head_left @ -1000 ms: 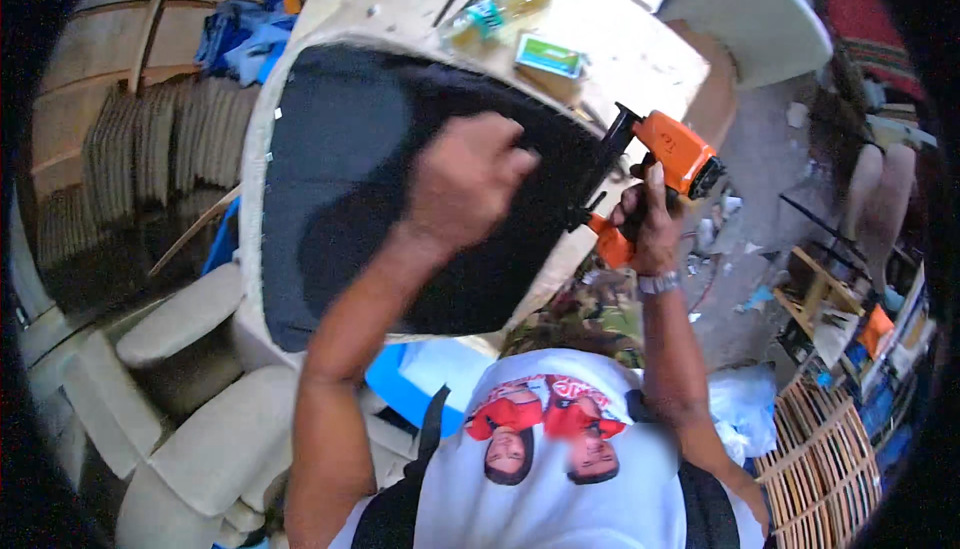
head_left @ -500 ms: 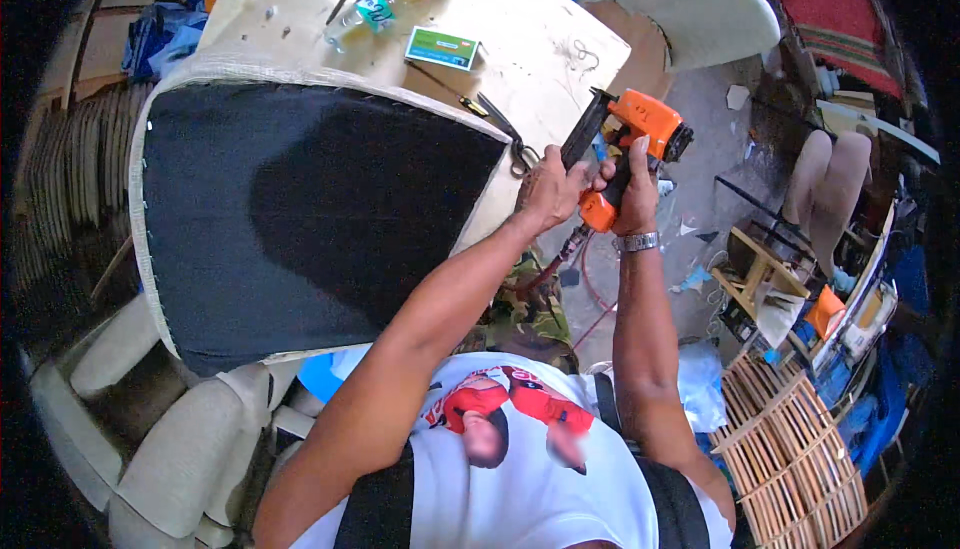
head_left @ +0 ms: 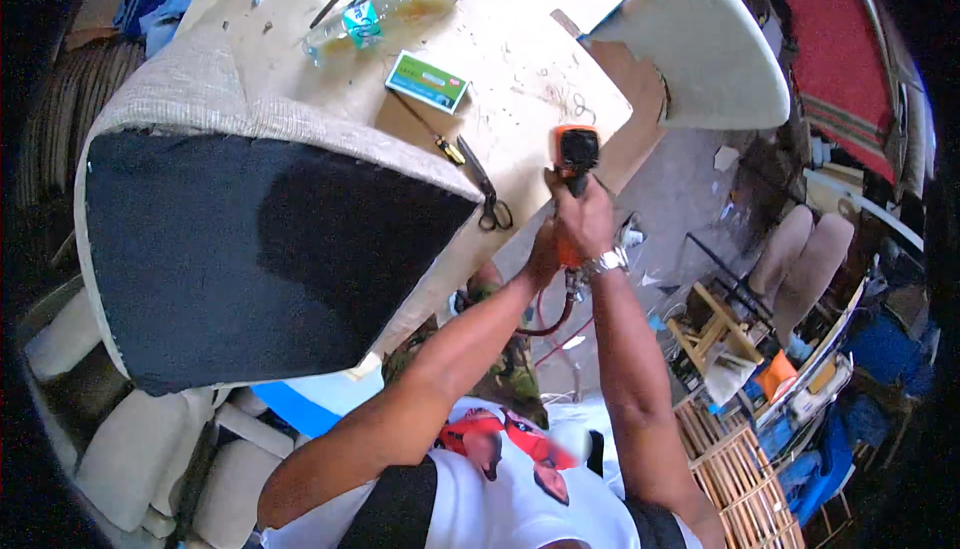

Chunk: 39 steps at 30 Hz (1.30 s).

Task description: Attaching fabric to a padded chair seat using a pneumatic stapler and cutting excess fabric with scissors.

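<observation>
An orange and black air staple gun stands upright over the front edge of the table, its rear end turned toward me. My right hand is wrapped round its black handle. Close against it on the left, my left hand grips the gun's lower part, with most of its fingers hidden. A hose runs down from the gun's base. Left of my hands lies a padded seat, its black underside facing up and pale woven fabric round its rim. Black-handled scissors lie beside the seat's right corner.
On the table are a green and white box, a yellow-handled screwdriver and plastic bottles. A pale curved panel rests at the far right. Cushions, a wooden frame and a slatted rack crowd the floor.
The staple gun has swung from lying sideways to facing away from me, moving left and down. My left hand has shifted from its magazine to its lower part. The view has shifted too.
</observation>
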Each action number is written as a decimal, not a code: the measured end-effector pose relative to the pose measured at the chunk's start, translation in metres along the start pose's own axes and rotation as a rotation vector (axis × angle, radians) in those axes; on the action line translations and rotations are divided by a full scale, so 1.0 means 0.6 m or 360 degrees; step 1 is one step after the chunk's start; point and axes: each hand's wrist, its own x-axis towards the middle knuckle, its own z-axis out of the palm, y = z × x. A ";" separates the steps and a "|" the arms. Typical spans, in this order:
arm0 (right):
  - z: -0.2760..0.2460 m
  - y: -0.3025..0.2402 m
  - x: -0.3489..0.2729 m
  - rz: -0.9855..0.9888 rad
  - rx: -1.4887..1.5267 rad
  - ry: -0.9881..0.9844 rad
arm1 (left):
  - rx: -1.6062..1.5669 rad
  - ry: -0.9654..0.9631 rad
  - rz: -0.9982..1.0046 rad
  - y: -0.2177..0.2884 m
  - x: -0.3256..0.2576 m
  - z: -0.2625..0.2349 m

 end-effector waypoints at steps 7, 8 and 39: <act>0.017 -0.024 0.145 -0.0281 0.0723 0.0106 | 0.0462 0.0147 0.0103 0.166 0.115 -0.010; 0.002 -0.085 0.111 -0.0208 0.0616 0.0134 | 0.0481 0.0247 0.0021 0.199 0.111 -0.008; -0.174 -0.161 -0.173 0.0093 0.1402 0.0159 | 0.2352 -0.0448 0.1497 0.647 -0.241 0.032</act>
